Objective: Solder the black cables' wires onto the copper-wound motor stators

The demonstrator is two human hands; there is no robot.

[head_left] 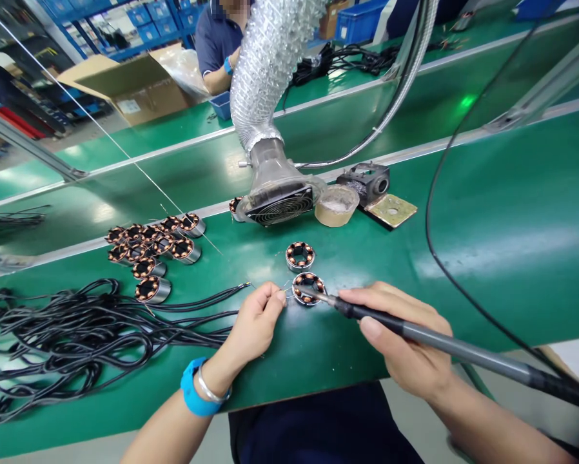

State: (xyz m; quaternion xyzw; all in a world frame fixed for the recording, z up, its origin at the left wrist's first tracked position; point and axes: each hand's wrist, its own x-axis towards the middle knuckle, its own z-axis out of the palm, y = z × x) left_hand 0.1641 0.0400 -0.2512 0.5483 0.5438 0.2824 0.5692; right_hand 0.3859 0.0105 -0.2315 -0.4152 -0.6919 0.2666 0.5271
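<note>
A slim dark soldering iron (444,345) is gripped pen-fashion by the right hand (408,341), its metal tip laid against the near round motor coil (308,287), a steel ring wound with copper, on the green mat (487,258). A fine wire at that coil's left edge is pinched by the closed fingers of the left hand (255,322), whose wrist bears a blue band. A tangle of glossy black cables (77,335) is spread to the left. A second coil (300,255) lies just beyond the first, and a cluster of coils (151,251) is gathered far left. Farther off, a ribbed foil hose ending in a grilled fan (280,200) is seen beside a shallow round tub (336,205) of greyish matter.
</note>
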